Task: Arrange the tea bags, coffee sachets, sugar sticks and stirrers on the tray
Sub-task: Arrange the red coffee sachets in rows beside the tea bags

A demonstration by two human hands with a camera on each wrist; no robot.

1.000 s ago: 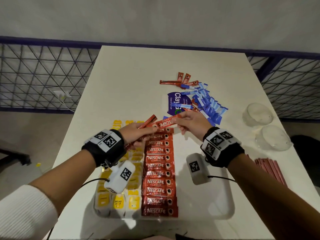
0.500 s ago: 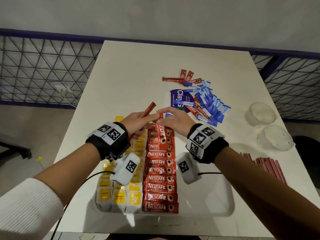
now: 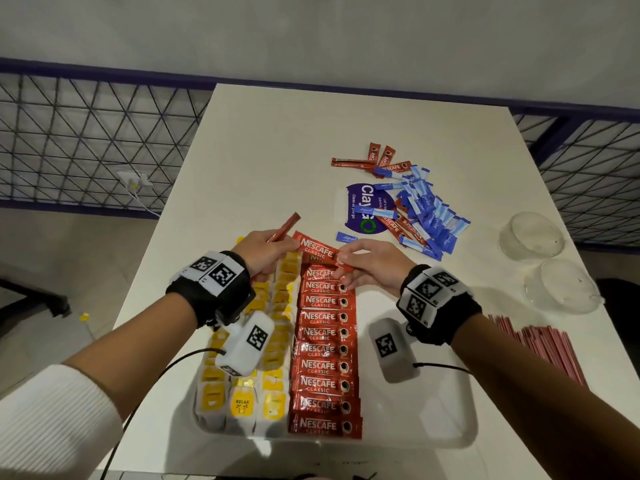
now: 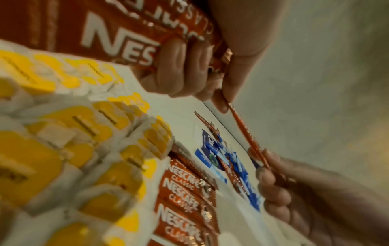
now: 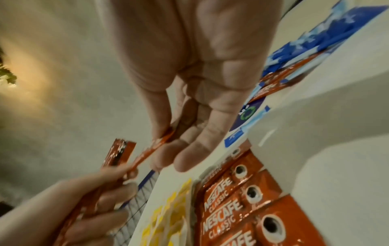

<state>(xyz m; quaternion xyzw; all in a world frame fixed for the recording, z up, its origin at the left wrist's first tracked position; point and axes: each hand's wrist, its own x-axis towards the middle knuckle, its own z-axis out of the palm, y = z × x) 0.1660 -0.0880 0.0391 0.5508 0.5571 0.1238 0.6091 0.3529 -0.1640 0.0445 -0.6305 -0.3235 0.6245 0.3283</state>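
The left hand point(image 3: 265, 251) has its grip closed around a bunch of red coffee sachets point(image 3: 284, 228); their far ends stick up past the thumb, and the left wrist view shows the curled fingers point(image 4: 185, 66) wrapped about the bundle. Its fingertips also meet the near end of one more sachet point(image 3: 317, 251), which hangs just above the far end of the tray point(image 3: 446, 434). The right hand point(image 3: 372, 268) pinches the other end of that same sachet between thumb and forefinger, the remaining fingers loosely bent beneath. Whether the left hand truly holds this sachet or only touches it is hard to tell, since both wrist views are blurred.

In the tray, a column of red sachets point(image 3: 323, 348) lies overlapping, running from its near edge to its far end. Left of that column sit rows of yellow-tagged tea bags point(image 3: 242, 403), packed upright. The tray's right part, beyond the column, is bare white.

On the tabletop point(image 3: 277, 140) beyond the tray lies a loose heap of blue sugar sticks point(image 3: 429, 216) mixed with a few red sachets, partly over a purple packet point(image 3: 363, 207). Right of the tray a bundle of red stirrers point(image 3: 540, 344) lies flat, and farther off stand two clear glass bowls point(image 3: 533, 235).
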